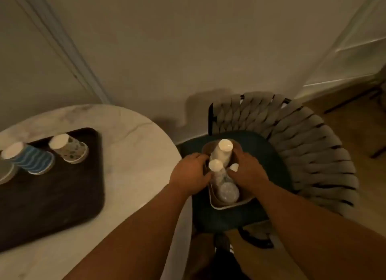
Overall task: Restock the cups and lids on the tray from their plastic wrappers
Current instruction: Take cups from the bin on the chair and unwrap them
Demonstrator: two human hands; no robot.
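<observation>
Both hands reach into a tan, open-topped cardboard box (229, 204) that sits on the dark teal seat cushion of a woven grey chair (302, 154), right of centre in the frame. The left hand (191, 176) has its fingers curled in at the box's left side, against the wrapped stacks; whether it actually grips one cannot be told. The right hand (247, 171) curls in from the right, fingertips beside a small white piece (235, 167), and its hold is likewise unclear.

Between the hands stand two tall clear-plastic-wrapped stacks of white paper cups: a taller stack (223, 152) behind and a shorter stack (217, 171) in front, with a clear wrapped bundle of lids (227, 193) below them.

At lower left, a black rectangular tray (52, 196) lies on a round white marble table (135, 154). On it stand upside-down cups: a blue wave-striped stack (31, 158) and a speckled cup (70, 147).
</observation>
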